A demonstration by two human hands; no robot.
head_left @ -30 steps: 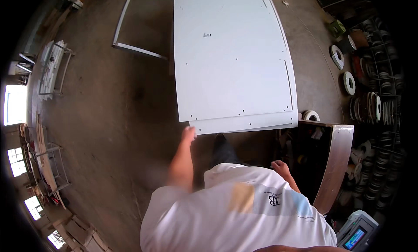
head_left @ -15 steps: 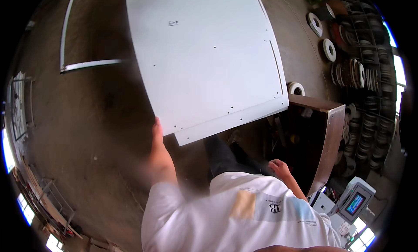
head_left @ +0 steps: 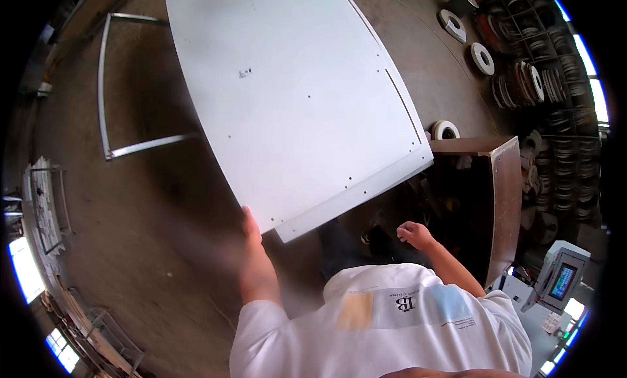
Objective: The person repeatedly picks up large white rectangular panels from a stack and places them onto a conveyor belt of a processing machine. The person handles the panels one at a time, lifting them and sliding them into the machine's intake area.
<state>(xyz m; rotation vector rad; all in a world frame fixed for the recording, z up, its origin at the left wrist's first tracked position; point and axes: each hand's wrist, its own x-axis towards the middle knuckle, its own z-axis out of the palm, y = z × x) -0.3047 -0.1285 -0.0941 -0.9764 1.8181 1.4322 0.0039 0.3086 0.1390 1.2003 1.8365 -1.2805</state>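
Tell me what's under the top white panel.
A second white panel juts out along the near edge. Its remainder, and anything directly beneath, is covered by the top white panel.

Grey-brn floor (head_left: 144,208), R side: wht ring-shaped rolls (head_left: 476,53) directly on it. Dk rack (head_left: 575,137) nrby carries addl rolls (head_left: 560,149) on shelves. Lower wht panel (head_left: 353,196) bears upper wht panel (head_left: 294,136), offset; support underneath hidden.

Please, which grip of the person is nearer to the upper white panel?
Left. The left grip is at the left edge of the upper white panel, by its near corner; the right grip is apart from it, toward the person's body.
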